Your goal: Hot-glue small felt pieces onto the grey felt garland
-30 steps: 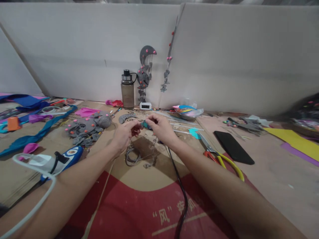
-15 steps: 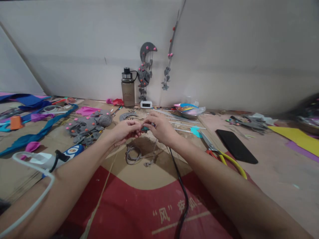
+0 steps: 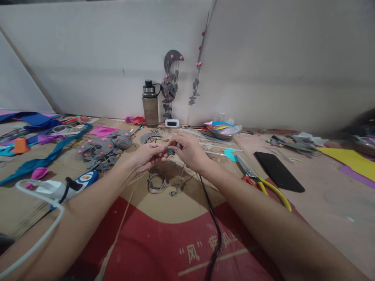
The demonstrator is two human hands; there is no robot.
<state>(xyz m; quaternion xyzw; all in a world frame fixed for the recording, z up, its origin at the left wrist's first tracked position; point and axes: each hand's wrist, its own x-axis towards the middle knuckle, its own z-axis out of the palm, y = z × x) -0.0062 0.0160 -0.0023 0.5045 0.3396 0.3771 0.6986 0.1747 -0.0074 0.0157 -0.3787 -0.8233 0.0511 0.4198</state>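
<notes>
My left hand (image 3: 150,156) and my right hand (image 3: 189,151) meet over the middle of the cardboard, fingertips pinched together. Between them is a small teal and dark piece (image 3: 170,152), mostly covered by the fingers, so its kind is unclear. A thin grey string (image 3: 182,173) hangs below my right hand, and small grey shapes (image 3: 175,192) lie at its lower end. Left of these lies a loose coil of grey cord (image 3: 156,182). A grey crescent (image 3: 150,136) rests just behind my left hand.
Scissors (image 3: 249,171) with yellow handles and a black phone (image 3: 278,171) lie right. A glue gun (image 3: 73,186) and grey felt pieces (image 3: 101,148) sit left. Behind stand a bottle (image 3: 150,107) and a small clock (image 3: 172,123). A black cable (image 3: 212,218) crosses the red-printed cardboard (image 3: 152,242).
Both hands stay almost in place, still pinching together. The fingers shift slightly and a little more of the teal piece shows between them.
</notes>
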